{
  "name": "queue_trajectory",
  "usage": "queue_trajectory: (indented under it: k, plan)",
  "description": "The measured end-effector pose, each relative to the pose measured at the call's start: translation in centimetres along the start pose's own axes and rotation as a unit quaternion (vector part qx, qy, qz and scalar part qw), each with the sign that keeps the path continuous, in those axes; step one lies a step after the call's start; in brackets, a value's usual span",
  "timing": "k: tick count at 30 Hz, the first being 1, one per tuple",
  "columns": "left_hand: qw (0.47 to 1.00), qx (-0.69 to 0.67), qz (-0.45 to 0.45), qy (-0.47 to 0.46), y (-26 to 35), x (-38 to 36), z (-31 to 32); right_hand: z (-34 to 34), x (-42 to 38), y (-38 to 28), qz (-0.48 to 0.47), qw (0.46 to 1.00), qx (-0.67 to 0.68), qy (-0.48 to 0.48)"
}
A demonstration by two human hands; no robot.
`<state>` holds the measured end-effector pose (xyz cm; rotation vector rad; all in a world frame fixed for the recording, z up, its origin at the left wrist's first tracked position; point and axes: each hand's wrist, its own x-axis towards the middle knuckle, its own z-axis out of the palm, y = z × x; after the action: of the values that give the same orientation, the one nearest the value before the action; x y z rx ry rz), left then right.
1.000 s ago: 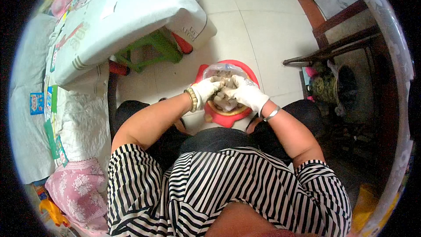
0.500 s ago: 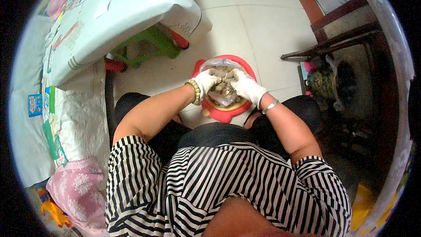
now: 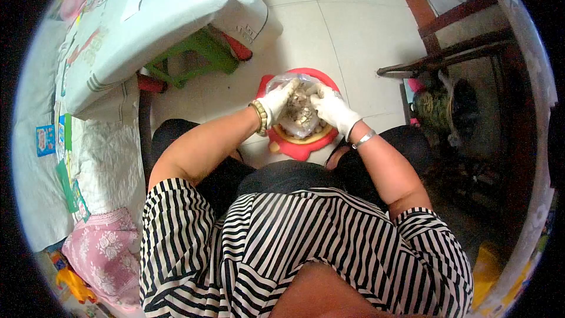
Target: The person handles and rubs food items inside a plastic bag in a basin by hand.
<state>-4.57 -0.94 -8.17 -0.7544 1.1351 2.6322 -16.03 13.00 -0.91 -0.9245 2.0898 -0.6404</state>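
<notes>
Both of my hands wear white gloves and are at a clear plastic bag (image 3: 298,126) with small brownish-grey pieces (image 3: 300,108) inside. The bag rests on a red round stool (image 3: 299,151) with a yellow ring. At the bag's left side, my left hand (image 3: 275,103) is closed on its edge. My right hand (image 3: 332,109) has its fingers bent at the bag's upper right edge, closed on the plastic. The pieces lie between the two hands. What the fingertips touch inside the bag is too small to tell.
A table with a pale cover (image 3: 170,17) stands at the upper left, with a green stool (image 3: 197,56) under it. Pink patterned cloth (image 3: 109,250) lies at the lower left. A dark wooden frame (image 3: 447,62) stands on the right, over pale floor tiles (image 3: 359,41).
My hands have moved apart, the left one slightly leftward, and more of the pieces in the bag shows between them. The view has shifted slightly.
</notes>
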Motion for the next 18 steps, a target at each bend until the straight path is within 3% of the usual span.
queue_trajectory:
  k: [3, 4, 5, 6, 7, 8, 9, 10, 15, 17, 18]
  plan:
    - [1.0, -0.014, 0.012, 0.021, -1.3, 1.8, -2.4, -0.2, 0.2, -0.2, 0.017, 0.998, 0.051, -0.019]
    - [0.924, 0.354, 0.138, 0.032, -0.7, 0.8, -2.5, 0.0, 0.4, 0.2, 0.011, 0.997, 0.081, -0.011]
    - [0.703, 0.667, 0.244, 0.038, -0.1, 0.1, -2.3, 0.3, 0.5, 0.6, 0.004, 0.994, 0.11, -0.003]
    - [0.703, 0.667, 0.245, 0.038, -0.4, 0.5, -2.5, 0.0, 0.4, 0.1, 0.021, 0.993, 0.118, -0.014]
    - [0.87, 0.458, 0.178, 0.04, -0.8, 0.9, -2.5, -0.1, 0.1, -0.3, 0.023, 0.993, 0.118, -0.014]
    - [0.971, 0.215, 0.096, 0.04, -1.3, 1.4, -2.4, -0.3, -0.2, -0.8, -0.005, 0.997, 0.076, -0.002]
    - [0.998, -0.045, 0.009, 0.036, -1.5, 1.9, -2.2, -0.5, -0.4, -0.9, -0.033, 0.999, 0.033, 0.011]
    - [0.995, -0.05, 0.012, 0.083, -1.2, 1.6, -1.5, 0.0, 0.0, 0.0, -0.032, 0.999, 0.033, 0.011]
    - [0.998, 0.023, -0.003, 0.066, 0.4, 0.3, -0.1, 0.3, -0.3, -0.8, -0.015, 0.988, 0.149, 0.023]
    - [0.998, 0.03, -0.011, 0.061, 0.4, 0.6, -0.6, 0.7, -0.1, -0.5, -0.025, 0.994, 0.1, 0.042]
    - [0.991, 0.105, 0.038, 0.068, 0.1, 0.9, -0.9, 0.7, 0.0, -0.6, -0.03, 0.996, 0.054, 0.059]
